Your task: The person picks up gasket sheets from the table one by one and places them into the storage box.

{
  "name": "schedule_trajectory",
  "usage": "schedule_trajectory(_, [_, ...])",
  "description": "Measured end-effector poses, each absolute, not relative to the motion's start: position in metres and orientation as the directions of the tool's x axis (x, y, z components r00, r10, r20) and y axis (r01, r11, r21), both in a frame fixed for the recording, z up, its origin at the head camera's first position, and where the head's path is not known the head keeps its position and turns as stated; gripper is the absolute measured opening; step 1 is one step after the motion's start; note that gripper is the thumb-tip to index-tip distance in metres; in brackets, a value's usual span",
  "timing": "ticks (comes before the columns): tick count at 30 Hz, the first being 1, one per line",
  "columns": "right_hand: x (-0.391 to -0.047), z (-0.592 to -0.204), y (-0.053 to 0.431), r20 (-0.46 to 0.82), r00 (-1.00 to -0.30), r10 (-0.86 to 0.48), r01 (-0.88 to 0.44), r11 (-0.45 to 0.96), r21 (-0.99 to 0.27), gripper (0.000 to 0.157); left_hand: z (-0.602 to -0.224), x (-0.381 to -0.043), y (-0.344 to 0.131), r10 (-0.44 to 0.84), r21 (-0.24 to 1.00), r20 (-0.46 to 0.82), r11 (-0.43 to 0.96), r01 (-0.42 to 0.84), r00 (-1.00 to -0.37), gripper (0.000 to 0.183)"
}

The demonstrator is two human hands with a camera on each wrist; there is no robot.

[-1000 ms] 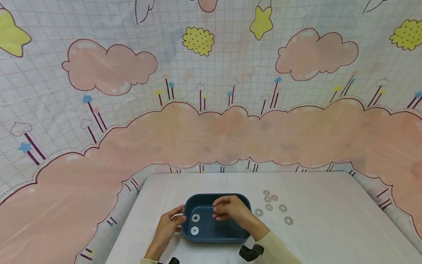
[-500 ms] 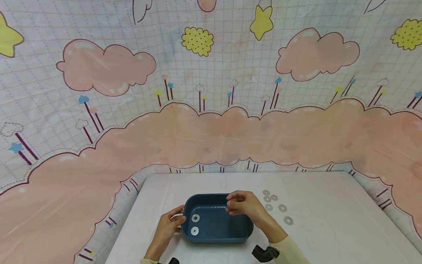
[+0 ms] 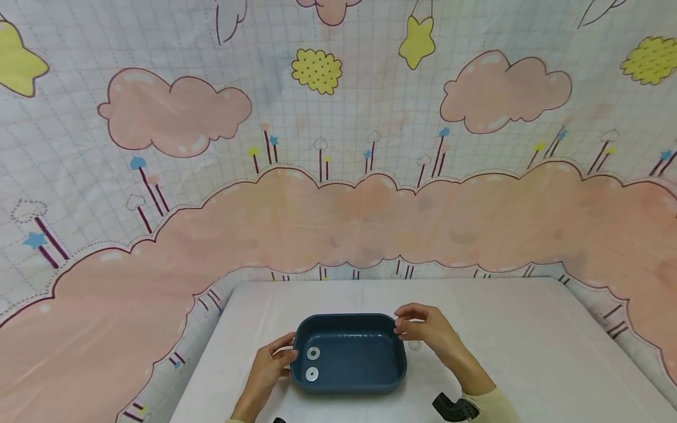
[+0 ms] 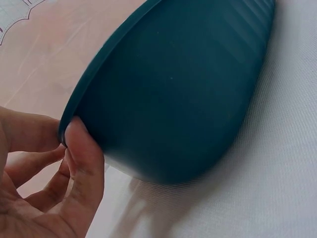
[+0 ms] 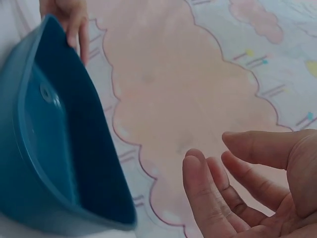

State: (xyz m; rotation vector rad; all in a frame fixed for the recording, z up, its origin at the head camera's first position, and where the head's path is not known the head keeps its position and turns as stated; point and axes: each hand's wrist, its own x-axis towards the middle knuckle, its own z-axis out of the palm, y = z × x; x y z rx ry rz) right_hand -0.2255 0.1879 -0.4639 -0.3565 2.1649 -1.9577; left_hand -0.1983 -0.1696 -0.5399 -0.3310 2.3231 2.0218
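A dark blue rectangular tray (image 3: 351, 385) with rounded corners rests on the white tabletop. Flat metal washers, an upper one (image 3: 313, 353) and a lower one (image 3: 312, 374), lie inside at its left end. My left hand (image 3: 264, 370) pinches the tray's left rim between thumb and fingers, as the left wrist view shows. Just beyond the right rim hovers my right hand (image 3: 431, 335), thumb and fingers apart with nothing between them in the right wrist view. A pale washer (image 3: 415, 345) peeks out beneath it on the table.
The white table (image 3: 529, 352) extends right and left of the tray. A patterned cloth (image 3: 338, 223) with clouds and stars hangs behind it. Dark wrist devices, such as the right one (image 3: 455, 406), sit on both wrists.
My right hand has moved right from over the tray to beyond its right rim, now covering most of the loose washers on the table. My left hand keeps its grip on the rim.
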Motion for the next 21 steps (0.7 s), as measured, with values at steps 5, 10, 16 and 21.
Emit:
schedule_trajectory(5, [-0.225,-0.464,0.201,0.004,-0.971,-0.238,-0.04,0.146,-0.989,0.032,-0.543,-0.197,-0.171,-0.126,0.97,-0.186,0.133,-0.202,-0.974,0.048])
schedule_trajectory(10, [-0.224,-0.466,0.214,-0.014,-0.987,-0.162,-0.019,0.205,-0.979,0.031,-0.545,-0.198,-0.173,-0.122,0.971,-0.187,0.126,-0.202,-0.975,0.049])
schedule_trajectory(16, [-0.224,-0.469,0.229,0.001,-0.996,-0.088,-0.024,0.265,-0.964,0.032,-0.545,-0.2,-0.173,-0.127,0.972,-0.186,0.119,-0.201,-0.974,0.049])
schedule_trajectory(21, [-0.224,-0.47,0.242,0.051,-0.997,-0.054,-0.066,0.337,-0.939,0.03,-0.542,-0.201,-0.171,-0.127,0.976,-0.175,0.112,-0.19,-0.976,0.049])
